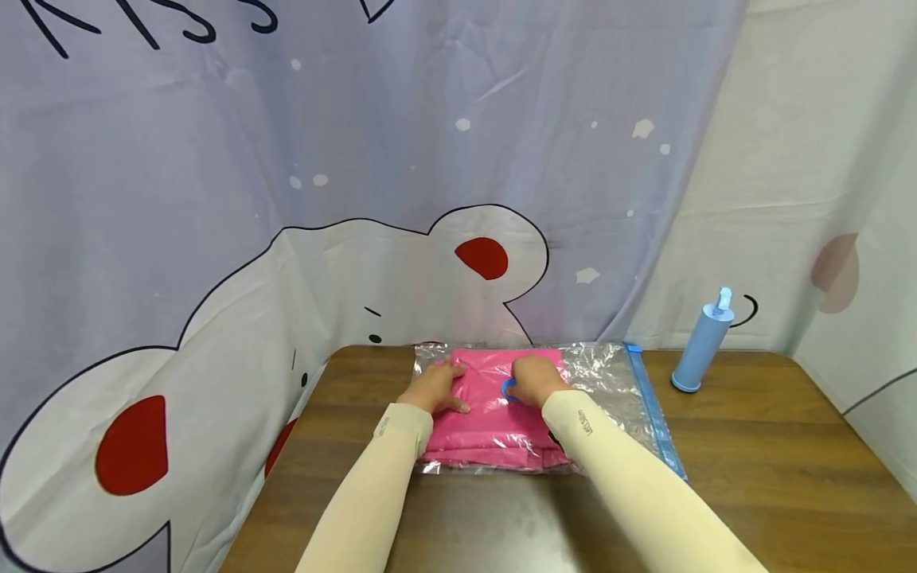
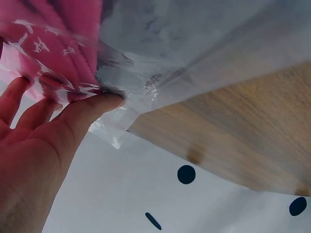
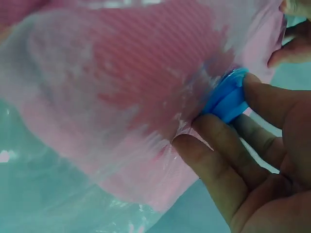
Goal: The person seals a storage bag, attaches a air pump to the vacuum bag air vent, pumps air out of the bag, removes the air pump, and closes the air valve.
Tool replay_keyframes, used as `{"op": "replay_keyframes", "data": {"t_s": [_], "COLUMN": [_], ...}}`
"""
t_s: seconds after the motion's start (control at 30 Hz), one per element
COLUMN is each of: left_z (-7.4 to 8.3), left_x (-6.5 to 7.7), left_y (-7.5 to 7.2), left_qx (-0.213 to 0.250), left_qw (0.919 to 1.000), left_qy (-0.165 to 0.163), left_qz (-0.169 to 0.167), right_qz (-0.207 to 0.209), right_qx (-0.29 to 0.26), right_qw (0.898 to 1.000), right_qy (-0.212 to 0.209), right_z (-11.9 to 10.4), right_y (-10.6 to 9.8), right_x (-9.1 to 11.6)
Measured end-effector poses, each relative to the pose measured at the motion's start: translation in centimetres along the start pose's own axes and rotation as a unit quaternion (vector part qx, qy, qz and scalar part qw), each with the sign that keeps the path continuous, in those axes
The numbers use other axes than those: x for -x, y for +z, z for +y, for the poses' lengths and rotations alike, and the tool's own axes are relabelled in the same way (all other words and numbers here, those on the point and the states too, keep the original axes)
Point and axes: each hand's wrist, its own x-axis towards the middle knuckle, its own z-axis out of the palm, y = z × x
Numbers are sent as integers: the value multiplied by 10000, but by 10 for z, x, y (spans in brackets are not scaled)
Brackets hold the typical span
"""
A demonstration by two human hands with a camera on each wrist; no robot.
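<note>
Head view: hands (image 1: 536,382) (image 1: 432,388) touch bag (image 1: 605,374) and blue cap (image 1: 509,390).

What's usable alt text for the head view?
A person's right grip pinches a blue cap on a clear plastic bag with pink fabric inside, while the left grip touches the bag's left side. The bag lies on a brown table; a blue cylinder stands to its right; printed cloth hangs behind.

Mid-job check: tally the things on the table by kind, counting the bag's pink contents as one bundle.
Clear bag: 1
Pink cloth bundle, inside the bag: 1
Blue cap, pinched in the right hand's fingers: 1
Blue pump: 1
Total: 4
</note>
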Motion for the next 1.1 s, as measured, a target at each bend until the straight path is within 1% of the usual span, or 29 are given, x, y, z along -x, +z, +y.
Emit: {"op": "replay_keyframes", "data": {"t_s": [0.03, 0.07, 0.17, 0.2, 0.23, 0.27, 0.3, 0.4, 0.47, 0.5, 0.53, 0.6, 0.63, 0.7, 0.77, 0.83, 0.87, 0.9, 0.93, 1.0, 1.03, 1.1], "left_z": [-1, -1, -4, -4, -5, -5, -5, -5, -5, -5, -5, -5, -5, -4, -5, -6, -6, -7, -7, -8, -8, -8], "left_x": [0, -1, -4, -5, -6, -6, -6, -6, -6, -6, -6, -6, -6, -6, -6, -7, -7, -7, -7, -7, -7, -7], "left_y": [1, 1, 4, 4, 4, 4, 4, 3, 3, 3, 3, 5, 5, 5, 5, 6, 7, 7, 8, 8, 9, 8], "left_qx": [-27, -28, -109, -114, -90, -57, -61, -11, -37, -55, -57, -57, -44, 7, 7, 11, -11, -10, -14, -11, -18, -14], "left_qw": [10000, 10000, 9998, 9998, 9998, 9999, 9999, 10000, 10000, 9999, 9999, 10000, 10000, 10000, 10000, 10000, 10000, 10000, 10000, 10000, 10000, 10000], "left_qy": [-37, -77, -128, -135, -127, -105, -90, -83, -76, -86, -70, -49, -26, -10, -14, -28, -30, -44, -54, -58, -47, -43], "left_qz": [-30, -56, -110, -121, -120, -104, -85, -35, -28, -38, -48, -64, -62, -40, -8, 15, 13, -4, -13, -20, -21, -7], "right_qz": [73, 55, 98, 115, 54, 216, 360, 464, 402, 237, 113, 14, 34, -1, -129, -159, -276, -310, -288, -181, -147, -59], "right_qx": [102, 154, 312, 333, 358, 423, 400, 305, 215, 125, 102, 79, 95, -6, -150, -412, -508, -566, -507, -441, -300, -192], "right_qw": [9999, 9998, 9995, 9994, 9993, 9988, 9983, 9980, 9983, 9991, 9995, 9992, 9989, 9986, 9990, 9990, 9982, 9975, 9977, 9982, 9990, 9996], "right_qy": [-75, -66, -31, -58, 20, -82, -211, -307, -356, -315, -270, -389, -468, -526, -397, -59, 144, 277, 334, 366, 301, 199], "right_z": [-1, -11, -41, -48, -60, -56, -46, -45, -46, -52, -61, -58, -53, -39, -24, -14, -15, -18, -21, -34, -41, -51], "right_y": [0, -8, -40, -47, -61, -55, -44, -44, -47, -54, -66, -64, -61, -50, -38, -30, -32, -36, -39, -52, -58, -67], "right_x": [1, 6, 29, 34, 41, 39, 33, 33, 33, 36, 42, 39, 37, 29, 19, 15, 15, 17, 20, 30, 35, 43]}}
